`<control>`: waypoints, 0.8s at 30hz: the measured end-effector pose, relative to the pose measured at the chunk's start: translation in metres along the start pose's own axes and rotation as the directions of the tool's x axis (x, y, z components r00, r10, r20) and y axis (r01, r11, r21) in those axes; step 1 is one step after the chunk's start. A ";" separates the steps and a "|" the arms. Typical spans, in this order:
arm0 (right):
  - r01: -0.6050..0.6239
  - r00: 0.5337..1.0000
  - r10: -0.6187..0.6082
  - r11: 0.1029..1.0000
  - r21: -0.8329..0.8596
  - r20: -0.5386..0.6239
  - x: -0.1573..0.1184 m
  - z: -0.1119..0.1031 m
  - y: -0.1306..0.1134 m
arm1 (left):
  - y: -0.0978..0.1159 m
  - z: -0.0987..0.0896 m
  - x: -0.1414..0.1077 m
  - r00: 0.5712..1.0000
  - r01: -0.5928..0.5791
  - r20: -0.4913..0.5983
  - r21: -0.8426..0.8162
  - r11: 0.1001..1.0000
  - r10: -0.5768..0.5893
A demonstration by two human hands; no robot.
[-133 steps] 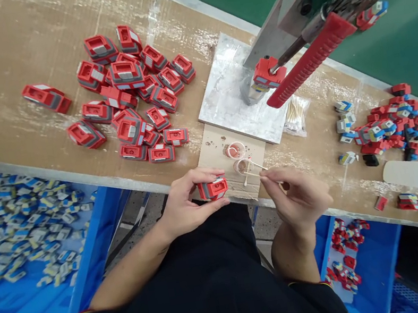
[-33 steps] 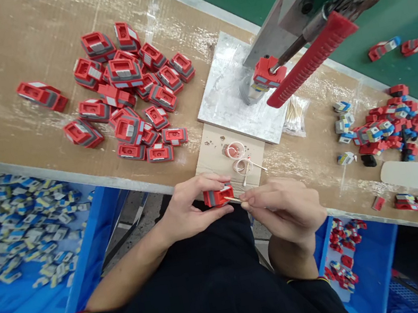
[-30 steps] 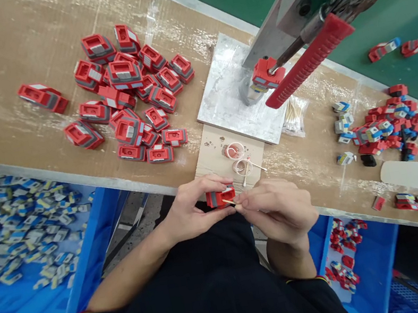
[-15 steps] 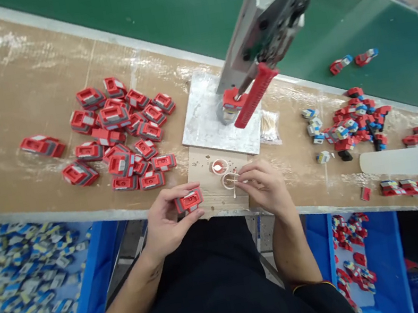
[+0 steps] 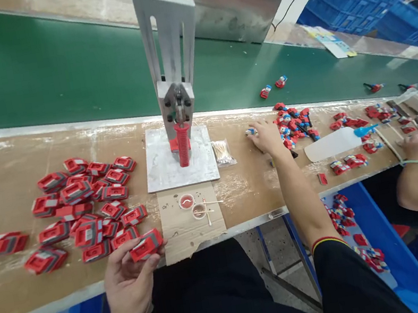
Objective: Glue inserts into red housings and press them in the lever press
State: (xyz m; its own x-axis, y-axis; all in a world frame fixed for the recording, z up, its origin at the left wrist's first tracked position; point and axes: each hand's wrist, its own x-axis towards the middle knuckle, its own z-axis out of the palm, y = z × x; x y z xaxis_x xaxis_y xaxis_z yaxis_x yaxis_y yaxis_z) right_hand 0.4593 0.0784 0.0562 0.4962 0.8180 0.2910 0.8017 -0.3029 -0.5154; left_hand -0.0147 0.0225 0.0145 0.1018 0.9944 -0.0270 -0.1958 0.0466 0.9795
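A red part (image 5: 146, 244) is pinched by the left hand (image 5: 129, 281), in front and left of the press (image 5: 178, 100). Right of the press, a blue-and-white piece (image 5: 252, 131) is reached by the right hand (image 5: 268, 138); whether it is pinched cannot be told. 2 cups (image 5: 188, 208) are set on cardboard (image 5: 181, 239) before the press.
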 end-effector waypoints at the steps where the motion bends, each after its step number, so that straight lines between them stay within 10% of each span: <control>1: -0.004 1.000 0.004 1.000 0.003 0.022 0.012 0.004 -0.002 | 0.002 0.001 -0.001 1.000 -0.009 0.002 0.008 1.000 0.009; 4: 0.006 0.999 -0.008 0.999 0.054 0.045 0.017 0.008 -0.013 | 0.006 0.003 -0.005 0.999 -0.031 -0.031 0.028 0.999 0.032; 8: 0.108 0.993 -0.118 0.952 0.285 0.017 -0.051 0.011 -0.041 | 0.014 0.017 -0.006 0.999 -0.010 0.031 0.017 1.000 0.009; 11: 0.288 0.953 -0.249 0.559 0.778 -0.173 -0.129 0.018 -0.073 | 0.020 0.038 -0.003 0.986 0.033 0.165 -0.021 0.999 -0.029; 14: 0.184 0.961 -0.254 0.280 0.942 -0.112 -0.189 0.025 -0.108 | 0.020 0.055 -0.001 0.953 0.046 0.301 -0.064 0.997 -0.024; 24: -0.194 0.958 -0.181 0.168 0.967 0.223 -0.215 0.025 -0.134 | 0.024 0.061 -0.015 0.923 0.163 0.364 -0.085 0.983 -0.122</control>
State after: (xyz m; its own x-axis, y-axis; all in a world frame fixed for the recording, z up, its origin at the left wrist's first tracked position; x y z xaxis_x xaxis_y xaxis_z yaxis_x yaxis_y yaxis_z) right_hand 0.2365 -0.0444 0.0427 0.2553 0.9476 0.1922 -0.2837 0.2634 -0.9220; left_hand 0.0384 0.0031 0.0509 0.4730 0.8781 -0.0716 -0.2589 0.2162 0.9414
